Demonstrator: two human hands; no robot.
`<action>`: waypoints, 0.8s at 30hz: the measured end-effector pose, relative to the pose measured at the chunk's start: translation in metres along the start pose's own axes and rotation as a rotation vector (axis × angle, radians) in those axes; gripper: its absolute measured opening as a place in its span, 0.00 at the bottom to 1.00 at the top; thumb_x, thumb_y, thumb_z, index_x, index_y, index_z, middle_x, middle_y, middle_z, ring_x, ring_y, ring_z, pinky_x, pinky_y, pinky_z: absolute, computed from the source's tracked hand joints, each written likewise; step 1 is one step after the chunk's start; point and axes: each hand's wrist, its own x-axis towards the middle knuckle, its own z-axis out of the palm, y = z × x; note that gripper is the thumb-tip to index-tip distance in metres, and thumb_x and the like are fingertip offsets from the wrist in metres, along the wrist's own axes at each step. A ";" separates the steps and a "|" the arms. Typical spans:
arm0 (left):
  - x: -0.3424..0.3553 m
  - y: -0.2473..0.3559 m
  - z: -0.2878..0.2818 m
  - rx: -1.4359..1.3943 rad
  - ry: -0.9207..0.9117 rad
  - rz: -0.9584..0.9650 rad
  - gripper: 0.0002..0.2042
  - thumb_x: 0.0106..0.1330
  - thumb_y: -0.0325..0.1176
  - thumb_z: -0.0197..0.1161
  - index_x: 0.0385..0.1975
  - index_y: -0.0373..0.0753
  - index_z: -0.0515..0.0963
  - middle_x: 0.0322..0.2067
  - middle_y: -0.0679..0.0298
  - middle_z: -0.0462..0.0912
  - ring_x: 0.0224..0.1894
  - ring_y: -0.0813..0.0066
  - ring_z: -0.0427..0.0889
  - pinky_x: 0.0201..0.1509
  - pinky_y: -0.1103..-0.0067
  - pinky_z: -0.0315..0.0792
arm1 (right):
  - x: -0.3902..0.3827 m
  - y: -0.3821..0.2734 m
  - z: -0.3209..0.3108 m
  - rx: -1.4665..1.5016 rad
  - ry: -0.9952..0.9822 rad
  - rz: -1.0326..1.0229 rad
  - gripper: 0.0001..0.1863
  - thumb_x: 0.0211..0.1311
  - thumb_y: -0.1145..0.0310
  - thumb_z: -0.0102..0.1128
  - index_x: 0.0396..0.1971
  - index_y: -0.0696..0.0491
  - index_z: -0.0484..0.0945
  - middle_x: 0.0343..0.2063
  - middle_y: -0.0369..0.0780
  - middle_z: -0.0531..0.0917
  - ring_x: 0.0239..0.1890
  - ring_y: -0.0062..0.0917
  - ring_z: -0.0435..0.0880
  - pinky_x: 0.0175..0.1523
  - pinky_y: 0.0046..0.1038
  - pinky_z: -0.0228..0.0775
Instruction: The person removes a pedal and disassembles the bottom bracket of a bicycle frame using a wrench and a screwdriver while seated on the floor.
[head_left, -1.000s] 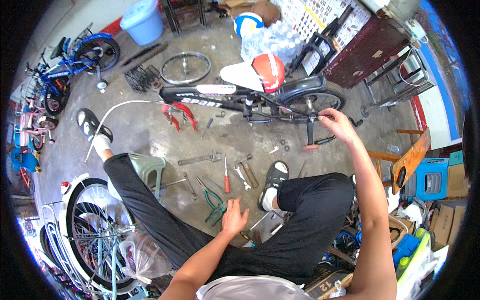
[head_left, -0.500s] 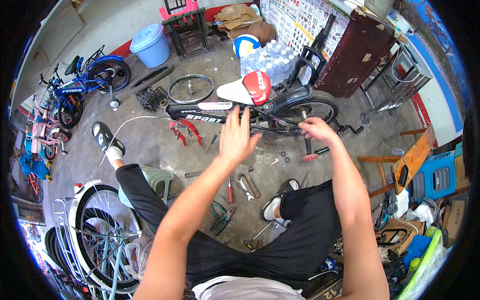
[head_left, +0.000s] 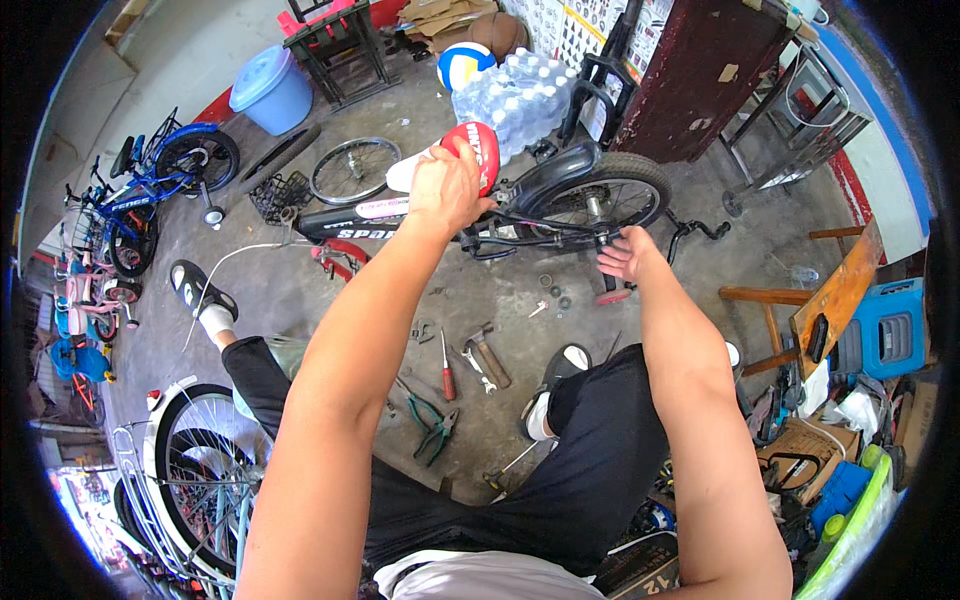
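A small bicycle lies on its side, its black frame (head_left: 330, 224) to the left and its rear wheel (head_left: 640, 190) to the right. My left hand (head_left: 445, 190) is closed on the red and white saddle (head_left: 472, 145), covering part of it. Beside the crank and below the wheel's hub, my right hand (head_left: 622, 256) is palm up with its fingers loosely spread. Whether those fingertips touch the crank, I cannot tell. A red pedal (head_left: 612, 297) sits just below them.
Between my feet lie a hammer (head_left: 488, 358), a red-handled screwdriver (head_left: 447, 375), a wrench (head_left: 478, 368) and green-handled pliers (head_left: 437, 437). Small rings (head_left: 562, 302) are near the pedal. A wooden stool (head_left: 835, 300) stands right; a white-fendered wheel (head_left: 205, 470) is at lower left.
My left hand has gone from open above the frame to gripping the saddle. My right hand has turned palm up and its fingers have loosened. The view has shifted slightly.
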 end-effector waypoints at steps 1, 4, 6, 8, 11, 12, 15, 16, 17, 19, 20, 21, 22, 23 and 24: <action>0.002 0.003 -0.003 -0.029 -0.005 -0.004 0.51 0.48 0.68 0.75 0.55 0.23 0.69 0.39 0.42 0.84 0.39 0.52 0.88 0.42 0.67 0.83 | 0.012 0.005 0.002 0.093 -0.013 0.031 0.37 0.68 0.56 0.52 0.71 0.60 0.57 0.61 0.54 0.74 0.60 0.53 0.78 0.63 0.59 0.72; 0.009 -0.004 0.003 -0.118 0.036 -0.006 0.46 0.49 0.70 0.73 0.45 0.27 0.71 0.31 0.45 0.85 0.34 0.53 0.89 0.36 0.67 0.83 | 0.026 0.015 0.041 0.275 -0.095 0.126 0.38 0.70 0.56 0.52 0.71 0.65 0.54 0.65 0.59 0.70 0.64 0.58 0.74 0.67 0.60 0.68; 0.019 -0.007 -0.009 -0.185 -0.051 -0.002 0.48 0.51 0.75 0.67 0.47 0.26 0.72 0.31 0.44 0.87 0.36 0.51 0.90 0.40 0.65 0.83 | 0.044 0.005 0.058 0.436 -0.122 0.197 0.36 0.71 0.54 0.52 0.68 0.64 0.59 0.61 0.58 0.72 0.62 0.55 0.76 0.67 0.60 0.67; 0.032 -0.013 -0.020 -0.241 -0.155 -0.014 0.50 0.53 0.79 0.60 0.49 0.27 0.72 0.34 0.43 0.88 0.40 0.51 0.90 0.45 0.63 0.83 | 0.051 0.013 0.077 0.550 -0.105 0.189 0.34 0.72 0.53 0.50 0.66 0.65 0.61 0.58 0.57 0.74 0.60 0.55 0.77 0.68 0.59 0.67; 0.049 -0.028 -0.020 -0.223 -0.294 -0.040 0.53 0.53 0.82 0.55 0.55 0.29 0.73 0.40 0.43 0.88 0.48 0.48 0.88 0.54 0.61 0.80 | 0.040 0.025 0.110 0.596 -0.067 0.159 0.27 0.75 0.56 0.45 0.66 0.58 0.65 0.58 0.50 0.75 0.58 0.49 0.78 0.68 0.56 0.68; 0.058 -0.025 -0.024 -0.212 -0.327 -0.013 0.55 0.51 0.84 0.55 0.56 0.29 0.73 0.43 0.43 0.87 0.49 0.48 0.88 0.55 0.61 0.79 | 0.050 0.016 0.107 0.672 -0.088 0.134 0.27 0.76 0.56 0.45 0.65 0.58 0.66 0.58 0.49 0.75 0.58 0.47 0.78 0.68 0.55 0.68; 0.072 -0.033 -0.030 -0.153 -0.433 0.066 0.59 0.47 0.87 0.53 0.59 0.29 0.72 0.47 0.43 0.86 0.52 0.49 0.86 0.57 0.61 0.78 | 0.041 0.020 0.122 0.777 -0.088 0.137 0.25 0.75 0.58 0.49 0.64 0.56 0.67 0.60 0.47 0.75 0.60 0.44 0.77 0.68 0.53 0.70; 0.075 -0.035 -0.033 -0.134 -0.463 0.095 0.61 0.46 0.88 0.53 0.60 0.29 0.72 0.48 0.43 0.86 0.53 0.49 0.86 0.58 0.61 0.78 | 0.033 0.021 0.127 0.764 -0.093 0.158 0.24 0.74 0.58 0.51 0.63 0.56 0.69 0.59 0.46 0.75 0.59 0.43 0.77 0.67 0.53 0.71; 0.079 -0.035 -0.031 -0.136 -0.488 0.087 0.61 0.45 0.89 0.53 0.60 0.29 0.72 0.48 0.44 0.86 0.53 0.49 0.86 0.58 0.61 0.78 | 0.028 0.018 0.129 0.753 -0.094 0.166 0.23 0.74 0.59 0.53 0.62 0.55 0.70 0.58 0.46 0.75 0.59 0.43 0.78 0.66 0.53 0.71; 0.085 -0.038 -0.026 -0.140 -0.536 0.075 0.63 0.43 0.89 0.53 0.61 0.29 0.72 0.49 0.44 0.86 0.54 0.50 0.86 0.58 0.61 0.78 | 0.029 0.014 0.131 0.670 -0.065 0.145 0.21 0.74 0.59 0.54 0.60 0.54 0.72 0.56 0.45 0.77 0.56 0.42 0.78 0.66 0.53 0.72; 0.090 -0.038 -0.025 -0.186 -0.592 0.038 0.64 0.43 0.87 0.57 0.66 0.30 0.67 0.52 0.41 0.83 0.56 0.48 0.85 0.61 0.61 0.76 | 0.028 0.011 0.133 0.632 -0.054 0.138 0.20 0.73 0.60 0.55 0.59 0.54 0.73 0.54 0.45 0.77 0.55 0.41 0.79 0.65 0.53 0.72; 0.092 -0.041 -0.010 -0.239 -0.544 0.015 0.64 0.44 0.86 0.59 0.66 0.29 0.65 0.53 0.40 0.82 0.56 0.47 0.85 0.59 0.60 0.78 | 0.025 0.009 0.135 0.626 -0.042 0.136 0.19 0.73 0.60 0.55 0.57 0.54 0.74 0.53 0.45 0.78 0.54 0.41 0.79 0.65 0.53 0.73; 0.091 -0.045 0.008 -0.292 -0.497 -0.008 0.63 0.44 0.85 0.60 0.67 0.29 0.63 0.54 0.39 0.81 0.55 0.46 0.85 0.57 0.59 0.79 | 0.023 0.007 0.137 0.621 -0.030 0.136 0.17 0.73 0.61 0.55 0.56 0.54 0.75 0.51 0.44 0.78 0.54 0.40 0.79 0.65 0.53 0.73; 0.088 -0.043 0.009 -0.353 -0.448 -0.033 0.63 0.45 0.84 0.61 0.68 0.29 0.61 0.55 0.38 0.80 0.55 0.45 0.85 0.54 0.58 0.81 | 0.021 0.004 0.137 0.611 -0.013 0.130 0.16 0.73 0.62 0.55 0.54 0.53 0.76 0.50 0.43 0.79 0.53 0.39 0.80 0.64 0.53 0.73; 0.088 -0.043 0.007 -0.491 -0.512 -0.093 0.63 0.45 0.79 0.66 0.70 0.30 0.57 0.56 0.37 0.79 0.53 0.43 0.85 0.40 0.58 0.87 | 0.020 0.002 0.138 0.634 0.012 0.137 0.13 0.74 0.63 0.55 0.50 0.54 0.77 0.45 0.41 0.79 0.47 0.37 0.81 0.64 0.54 0.73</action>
